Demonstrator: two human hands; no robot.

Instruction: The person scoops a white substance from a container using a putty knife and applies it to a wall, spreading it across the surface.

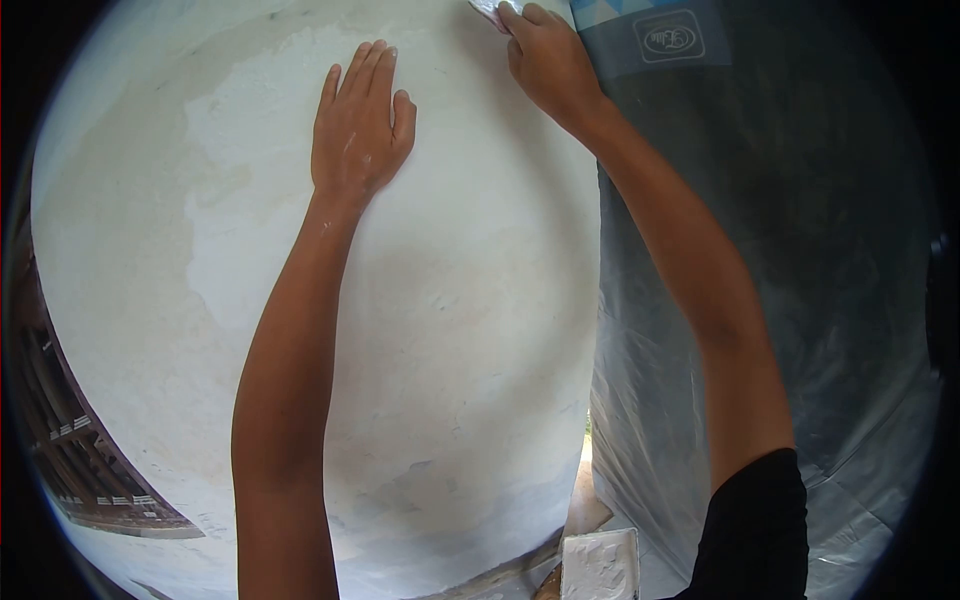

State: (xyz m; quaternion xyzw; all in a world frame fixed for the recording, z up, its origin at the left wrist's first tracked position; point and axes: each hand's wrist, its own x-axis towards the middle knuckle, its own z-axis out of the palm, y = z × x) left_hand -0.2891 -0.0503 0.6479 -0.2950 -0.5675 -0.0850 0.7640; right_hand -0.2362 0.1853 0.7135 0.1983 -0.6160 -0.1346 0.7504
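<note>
My left hand [362,135] lies flat against a large white-coated wall [450,300], its fingers stretched upward and the thumb a little apart. White specks show on the back of this hand. Higher up, by the wall's right edge, my right hand [550,55] is closed on a small whitish flat piece [488,12]. That piece meets the top of the picture, so its exact kind cannot be made out. Low down stands a squarish holder of white paste [600,565], apart from both hands.
Dark plastic sheeting [790,250] hangs along the right side, with a printed label [669,37] and a blue-and-white patterned patch [600,10] near its top. Dark slatted woodwork [75,430] shows at lower left. Beige patches mark the wall's left part.
</note>
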